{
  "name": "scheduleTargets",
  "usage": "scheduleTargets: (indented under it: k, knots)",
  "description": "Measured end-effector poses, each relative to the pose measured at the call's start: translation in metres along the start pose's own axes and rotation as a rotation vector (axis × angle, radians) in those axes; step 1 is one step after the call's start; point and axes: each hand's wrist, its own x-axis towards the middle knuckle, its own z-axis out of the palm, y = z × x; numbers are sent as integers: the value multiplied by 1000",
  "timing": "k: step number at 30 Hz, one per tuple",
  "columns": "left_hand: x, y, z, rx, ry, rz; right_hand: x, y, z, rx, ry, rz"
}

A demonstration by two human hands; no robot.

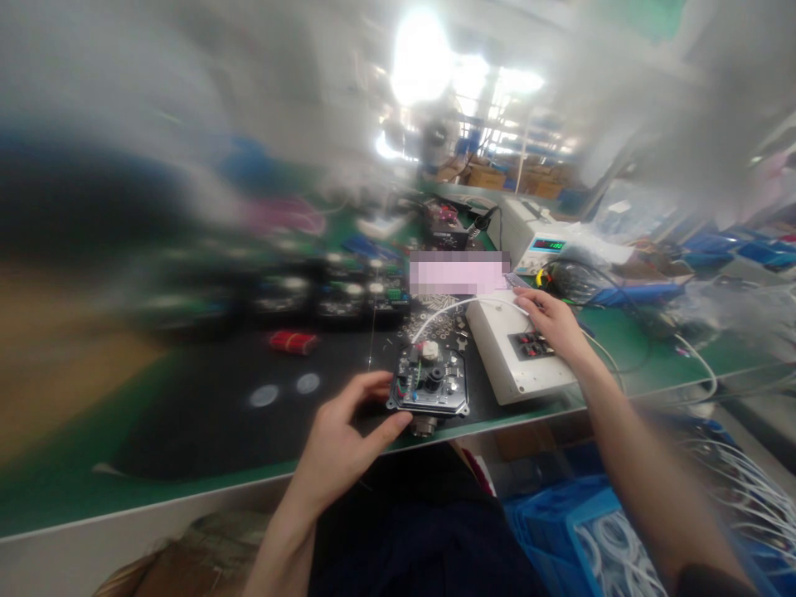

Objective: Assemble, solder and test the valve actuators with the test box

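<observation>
My left hand (351,431) grips the near left corner of a black open housing (461,408), thumb in front and fingers at its side. Inside the housing lies a circuit board (444,385) with a round black part, a white block and small wires. A metal connector (424,426) sticks out of its near side. From the housing a white cable (460,303) arcs up and over to the right. Its far end reaches the pinched fingers of my right hand (550,319), above a white box (501,352) with black and red terminals (531,344). The fingertips are partly hidden.
Small metal parts (439,319) lie scattered behind the housing. Blurred rows of boards (336,298) and a red bundle (293,342) are on the left. Behind the box stands a power supply (528,240) with a lit display. A blue crate (560,522) of white cables sits below the table edge.
</observation>
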Motion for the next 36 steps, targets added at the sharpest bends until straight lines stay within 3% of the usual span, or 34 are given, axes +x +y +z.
scheduleTargets:
  k: [24,26,28,32,36]
  knots:
    - [0,1,0,4,-2,-8,1,0,1,31,-5,6]
    - [-3,7,4,-6,54,-4,1,0,1,37,-2,7]
    - [-9,17,14,-32,184,27,1,0,1,40,1,10]
    - [-22,42,55,-48,466,184,1,2,1,41,-7,26]
    - [-16,55,94,96,633,257,3,7,0,19,-15,-5]
